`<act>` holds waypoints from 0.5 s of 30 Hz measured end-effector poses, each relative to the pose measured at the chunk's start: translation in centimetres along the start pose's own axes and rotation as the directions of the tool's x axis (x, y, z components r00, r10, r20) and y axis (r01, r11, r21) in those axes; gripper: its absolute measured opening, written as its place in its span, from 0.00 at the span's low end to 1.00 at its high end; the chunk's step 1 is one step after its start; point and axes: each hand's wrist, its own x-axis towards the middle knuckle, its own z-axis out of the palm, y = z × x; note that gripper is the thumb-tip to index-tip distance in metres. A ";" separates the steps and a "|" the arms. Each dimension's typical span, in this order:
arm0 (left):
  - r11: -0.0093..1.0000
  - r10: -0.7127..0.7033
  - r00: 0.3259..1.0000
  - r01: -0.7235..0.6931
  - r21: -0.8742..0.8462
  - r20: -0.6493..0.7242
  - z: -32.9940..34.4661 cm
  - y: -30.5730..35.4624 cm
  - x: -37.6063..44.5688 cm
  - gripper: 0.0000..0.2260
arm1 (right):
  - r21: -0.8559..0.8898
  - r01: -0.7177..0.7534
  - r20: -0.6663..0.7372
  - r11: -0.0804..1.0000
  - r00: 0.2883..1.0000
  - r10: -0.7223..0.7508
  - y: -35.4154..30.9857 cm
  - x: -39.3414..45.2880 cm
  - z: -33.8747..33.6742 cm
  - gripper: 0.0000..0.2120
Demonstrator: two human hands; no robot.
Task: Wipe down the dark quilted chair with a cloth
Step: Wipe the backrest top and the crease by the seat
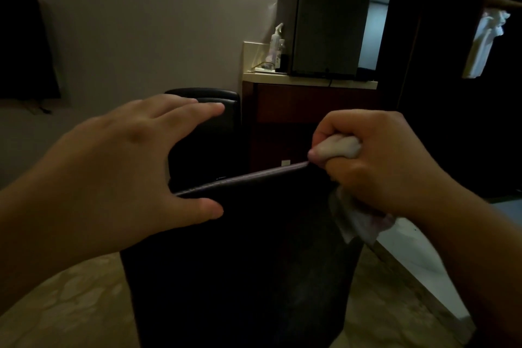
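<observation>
The dark chair (248, 257) stands right in front of me, seen from behind, its back filling the lower middle of the view. Its top edge runs up to the right. My right hand (375, 161) grips a bunched white cloth (336, 147) at the right end of that edge, and more of the cloth hangs below my wrist. My left hand (135, 161) is spread with straight fingers over the left end of the top edge, its thumb near the chair's back; whether it touches is unclear.
A second dark chair (223, 110) stands behind, against the wall. To the right is a wooden cabinet (310, 110) with a black mini fridge (324, 22) and spray bottles (275, 42). White towels (485, 42) hang at far right. Patterned carpet (70, 305) covers the floor.
</observation>
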 end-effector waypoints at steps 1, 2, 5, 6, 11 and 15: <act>1.000 0.004 1.000 -0.004 -0.009 0.004 0.1 0.1 -0.1 0.48 | -0.017 -0.033 -0.019 0.999 0.999 0.033 0.5 -0.2 -0.3 0.05; 1.000 0.008 1.000 -0.008 -0.017 0.006 0.1 0.2 -0.1 0.48 | -0.030 -0.070 -0.040 0.997 0.997 0.069 0.9 -0.4 -0.4 0.05; 1.000 0.014 1.000 -0.014 -0.003 0.011 0.1 1.0 0.0 0.48 | -0.122 -0.106 -0.072 0.987 0.993 0.097 1.0 -0.7 -0.4 0.05; 1.000 0.015 1.000 -0.015 0.002 0.010 0.1 1.4 0.0 0.47 | -0.147 -0.089 -0.067 0.985 0.995 0.080 0.6 -0.5 -0.2 0.05; 1.000 0.021 0.999 -0.020 -0.018 0.029 -0.3 2.5 0.5 0.47 | -0.069 0.008 -0.008 0.998 1.000 -0.009 -1.2 -0.1 0.4 0.05; 1.000 -0.022 0.998 0.021 0.005 0.052 -0.7 3.0 0.0 0.50 | -0.030 -0.054 0.018 0.998 0.998 0.055 0.0 -0.2 -0.7 0.08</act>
